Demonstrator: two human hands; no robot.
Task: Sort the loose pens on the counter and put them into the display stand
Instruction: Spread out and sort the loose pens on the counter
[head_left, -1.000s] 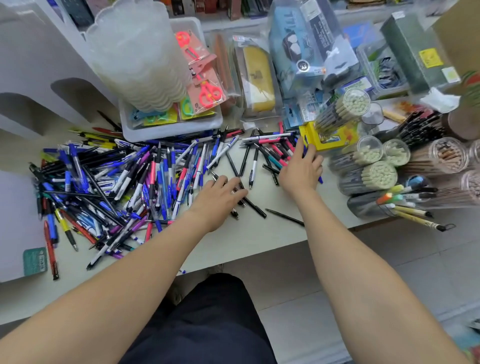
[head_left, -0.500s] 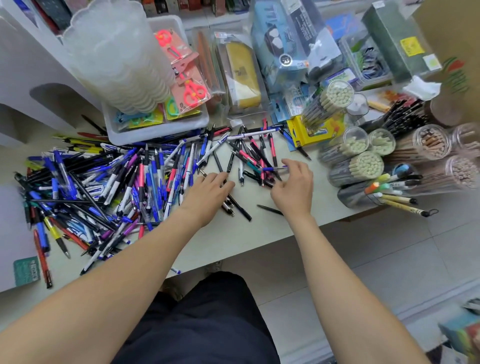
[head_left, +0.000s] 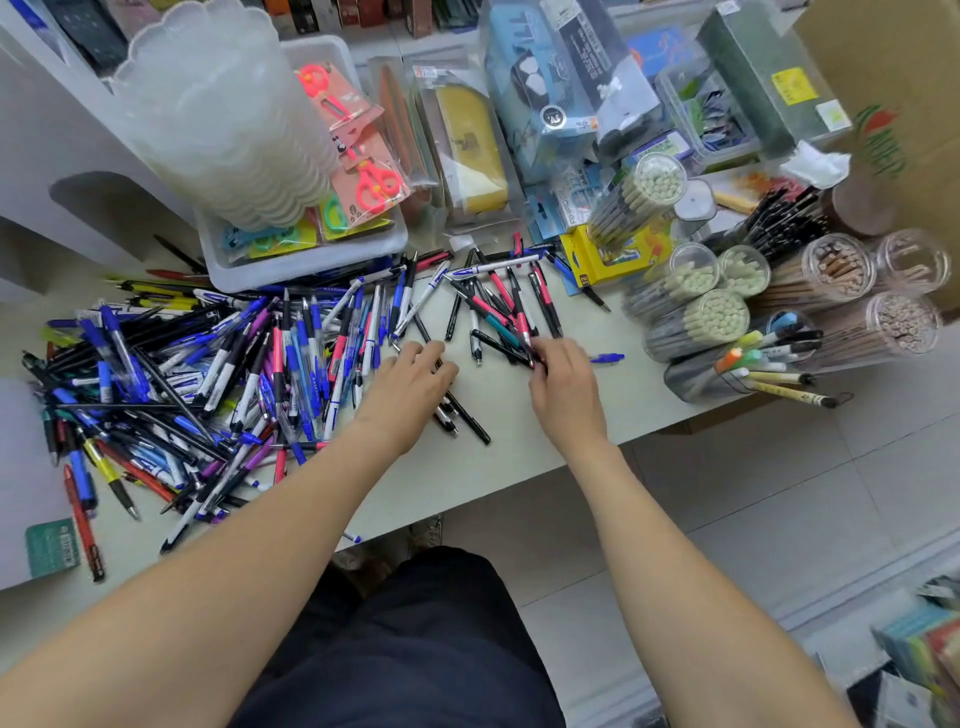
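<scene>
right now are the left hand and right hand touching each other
Apart. The head view shows bare counter between the left hand and the right hand, gripping pens.

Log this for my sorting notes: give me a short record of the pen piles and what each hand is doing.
left side: large pen pile, mostly blue and black, unsorted
centre: small pen group, pink, black and teal
left hand: flat on black pens
right hand: fingers curled on the small pen group's near edge
stray: blue pen on the counter, right of the right hand
right side: pencil tubs, clear and full
</scene>
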